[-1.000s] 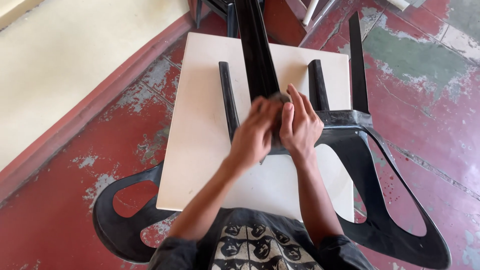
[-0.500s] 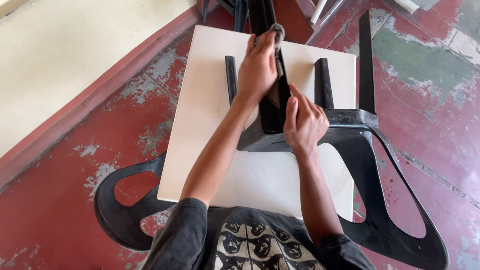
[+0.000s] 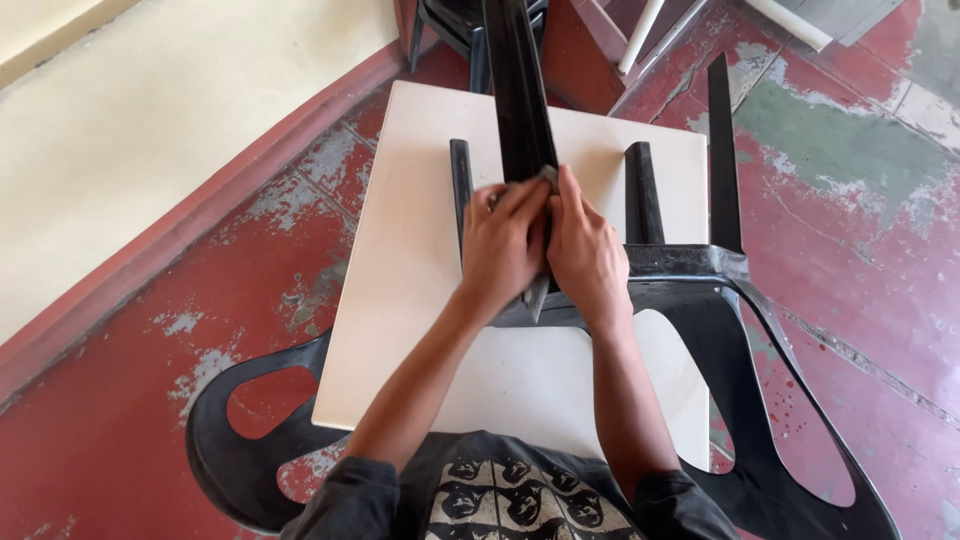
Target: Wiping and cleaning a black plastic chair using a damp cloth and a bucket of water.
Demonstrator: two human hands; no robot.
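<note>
**Two hands pressed around the leg of an upturned black chair**

Nearest the camera, the person's dark patterned shirt (image 3: 520,500) fills the lower edge, with both forearms reaching forward over a pale square board (image 3: 420,300). A black plastic chair (image 3: 760,400) lies upside down against this board, its curved frame showing at the lower left and lower right. The left hand (image 3: 505,250) and the right hand (image 3: 590,262) meet side by side, fingers closed and pressed together around the upright chair leg (image 3: 520,90) at its base. A grey cloth (image 3: 535,290) is squeezed between the palms and the leg; only its edges show, at the fingertips and below the hands. Three further chair legs stand just beside the hands: a short one to the left (image 3: 461,190), a short one to the right (image 3: 642,190) and a taller one farther right (image 3: 724,150). The floor (image 3: 150,330) is red painted concrete, worn to grey patches. Beyond it, at the upper left, runs a cream wall (image 3: 150,130) with a red base strip. At the top right lie pale pipes (image 3: 640,35).
</note>
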